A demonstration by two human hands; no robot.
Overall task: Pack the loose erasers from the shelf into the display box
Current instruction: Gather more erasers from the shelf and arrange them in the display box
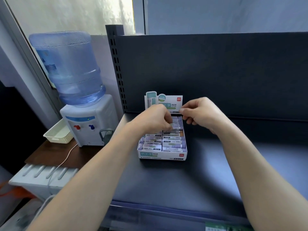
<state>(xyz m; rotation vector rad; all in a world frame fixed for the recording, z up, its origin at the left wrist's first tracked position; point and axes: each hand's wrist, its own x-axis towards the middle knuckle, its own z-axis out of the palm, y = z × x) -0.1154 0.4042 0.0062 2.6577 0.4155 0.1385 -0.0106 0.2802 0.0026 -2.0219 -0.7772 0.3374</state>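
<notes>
1. The display box is sitting on the dark shelf at the centre of the frame, with its printed back card standing upright.
2. Erasers are lying in two columns inside the box, filling its front rows.
3. The left hand is reaching into the back of the box, its fingers curling down around an eraser there.
4. The right hand is hovering just right of the back card, thumb and forefinger pinching together at the card's edge; I cannot tell whether they are gripping it.
5. At the left of the frame, a water dispenser and a white basket are standing on a brown bench.
</notes>
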